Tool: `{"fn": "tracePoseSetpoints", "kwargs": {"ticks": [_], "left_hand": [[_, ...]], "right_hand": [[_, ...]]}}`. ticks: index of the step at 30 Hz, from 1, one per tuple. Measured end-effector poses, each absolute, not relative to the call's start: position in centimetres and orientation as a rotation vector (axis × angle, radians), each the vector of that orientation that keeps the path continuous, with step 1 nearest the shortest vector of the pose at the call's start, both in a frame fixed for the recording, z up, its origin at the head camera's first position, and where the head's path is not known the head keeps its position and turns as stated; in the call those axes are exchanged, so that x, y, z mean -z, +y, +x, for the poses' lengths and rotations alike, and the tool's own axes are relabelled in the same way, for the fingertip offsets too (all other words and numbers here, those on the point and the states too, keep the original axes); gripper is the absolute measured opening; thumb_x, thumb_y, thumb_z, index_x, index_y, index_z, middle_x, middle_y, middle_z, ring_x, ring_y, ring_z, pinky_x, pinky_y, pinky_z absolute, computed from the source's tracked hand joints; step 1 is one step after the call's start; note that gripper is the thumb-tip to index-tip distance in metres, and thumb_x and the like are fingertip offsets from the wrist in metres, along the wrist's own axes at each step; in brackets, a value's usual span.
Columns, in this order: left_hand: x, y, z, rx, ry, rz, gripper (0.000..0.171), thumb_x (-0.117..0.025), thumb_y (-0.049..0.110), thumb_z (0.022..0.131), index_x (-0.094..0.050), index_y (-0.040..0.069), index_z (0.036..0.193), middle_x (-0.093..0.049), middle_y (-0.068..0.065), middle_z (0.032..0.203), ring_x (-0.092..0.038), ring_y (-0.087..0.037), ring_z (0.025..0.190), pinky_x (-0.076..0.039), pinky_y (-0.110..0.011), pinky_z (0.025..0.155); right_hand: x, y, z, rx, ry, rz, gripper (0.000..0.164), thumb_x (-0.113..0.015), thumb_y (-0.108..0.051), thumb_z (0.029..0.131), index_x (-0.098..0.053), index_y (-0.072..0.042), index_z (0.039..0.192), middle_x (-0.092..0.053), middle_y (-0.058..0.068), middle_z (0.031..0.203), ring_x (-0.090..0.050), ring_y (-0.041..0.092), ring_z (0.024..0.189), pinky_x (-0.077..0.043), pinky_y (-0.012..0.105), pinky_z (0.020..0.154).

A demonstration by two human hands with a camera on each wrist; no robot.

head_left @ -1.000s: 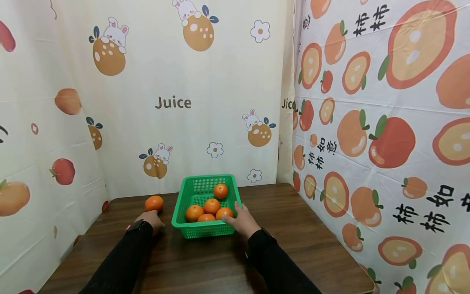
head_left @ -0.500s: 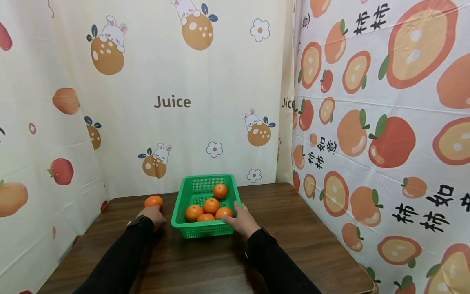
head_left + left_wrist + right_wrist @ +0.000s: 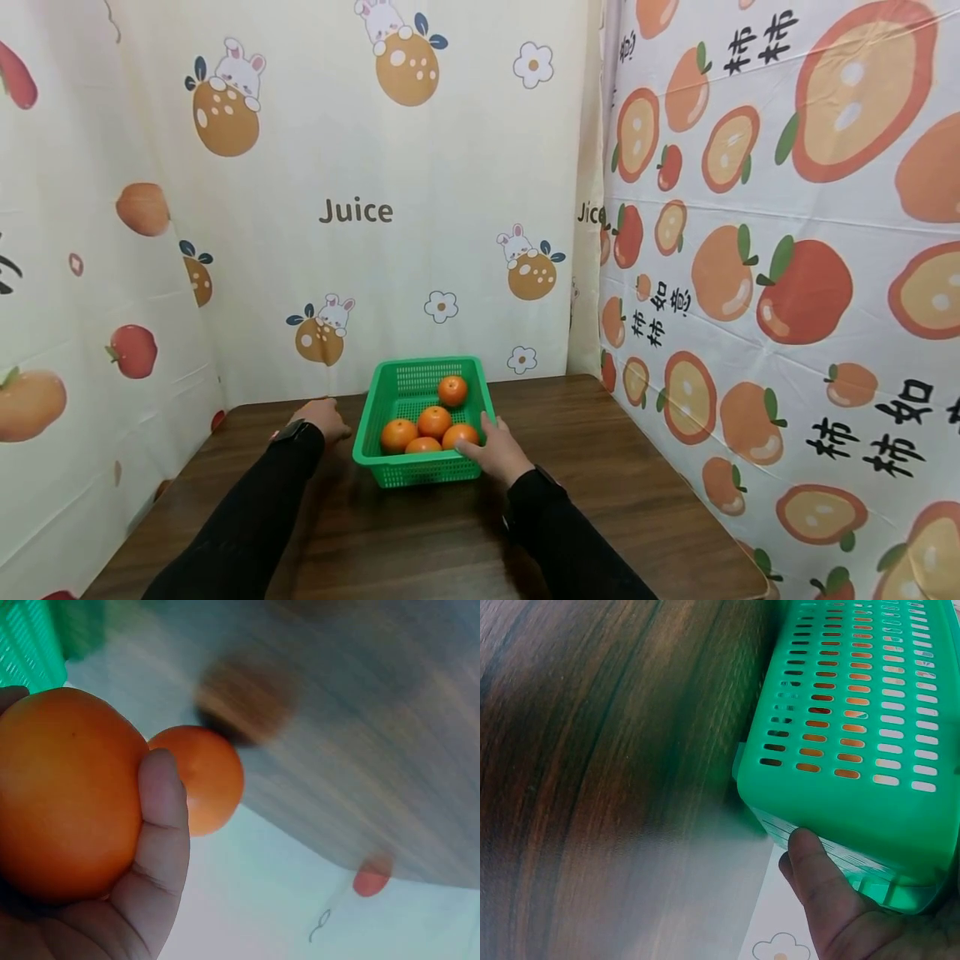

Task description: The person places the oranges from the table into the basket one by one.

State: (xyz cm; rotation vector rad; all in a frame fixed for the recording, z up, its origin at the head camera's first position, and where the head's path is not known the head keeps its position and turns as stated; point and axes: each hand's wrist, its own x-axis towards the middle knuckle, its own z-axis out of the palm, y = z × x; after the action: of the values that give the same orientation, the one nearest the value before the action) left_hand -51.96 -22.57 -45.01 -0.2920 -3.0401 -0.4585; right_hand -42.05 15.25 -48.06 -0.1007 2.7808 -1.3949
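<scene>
My left hand point(image 3: 322, 418) is at the table's far left, left of the green basket point(image 3: 384, 476). In the left wrist view, its fingers curl along an orange point(image 3: 67, 795) that fills the palm. Just beyond that fruit, a second orange point(image 3: 199, 780) shows past a fingertip. Both are hidden behind the hand in the head view. My right hand point(image 3: 497, 450) grips the basket's right side near the front corner. The right wrist view shows fingers point(image 3: 817, 881) against the basket's outside. Several oranges point(image 3: 435, 422) lie inside, most toward the front, one farther back.
The dark wooden table point(image 3: 420, 542) runs back to a cream curtain point(image 3: 450, 183) printed with fruit and rabbits. Another fruit-print curtain point(image 3: 772, 200) hangs along the right side of the table.
My left hand has moved forward and slightly right, covering the far orange that showed ahead of it before. My right hand and the basket stay in place.
</scene>
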Motion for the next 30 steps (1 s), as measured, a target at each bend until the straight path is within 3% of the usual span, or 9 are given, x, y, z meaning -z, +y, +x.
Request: {"fn": "tracePoseSetpoints", "kwargs": {"ticks": [6,16,22,30], "left_hand": [[44.3,-21.7,-52.5,0.482,-3.055,-0.263,0.067,-0.075,0.030,0.083,-0.061,-0.008,0.136,-0.072,-0.026,0.117,-0.068,-0.040,0.102,-0.056,-0.061,0.093],[43.0,-20.5,-52.9,0.516,-3.049,-0.263,0.038,-0.079,0.031,0.086,-0.066,0.002,0.106,-0.068,-0.011,0.087,-0.061,-0.027,0.075,-0.051,-0.041,0.067],[41.9,-19.7,-53.2,0.502,-3.048,-0.273,0.038,-0.080,0.032,0.085,-0.066,0.003,0.104,-0.068,-0.010,0.088,-0.062,-0.027,0.076,-0.051,-0.041,0.068],[40.4,-17.7,-53.8,0.413,-3.034,-0.332,0.041,-0.075,0.028,0.085,-0.065,0.002,0.115,-0.067,-0.009,0.089,-0.060,-0.026,0.078,-0.050,-0.039,0.070]], "right_hand": [[48.6,15.4,-42.3,1.423,2.769,-0.100,0.092,-0.069,-0.052,0.102,-0.024,-0.012,0.170,-0.012,0.026,0.177,-0.025,0.049,0.160,-0.028,0.066,0.126],[48.2,15.3,-41.8,1.391,2.793,-0.101,0.089,-0.067,-0.051,0.103,-0.024,-0.012,0.171,-0.012,0.026,0.177,-0.027,0.050,0.159,-0.029,0.065,0.126],[47.8,15.4,-41.3,1.396,2.797,-0.108,0.088,-0.067,-0.050,0.103,-0.024,-0.011,0.170,-0.013,0.027,0.176,-0.028,0.050,0.159,-0.029,0.065,0.126],[47.8,15.3,-41.4,1.396,2.800,-0.114,0.087,-0.067,-0.049,0.103,-0.025,-0.012,0.170,-0.012,0.027,0.177,-0.028,0.050,0.158,-0.029,0.065,0.126]]}}
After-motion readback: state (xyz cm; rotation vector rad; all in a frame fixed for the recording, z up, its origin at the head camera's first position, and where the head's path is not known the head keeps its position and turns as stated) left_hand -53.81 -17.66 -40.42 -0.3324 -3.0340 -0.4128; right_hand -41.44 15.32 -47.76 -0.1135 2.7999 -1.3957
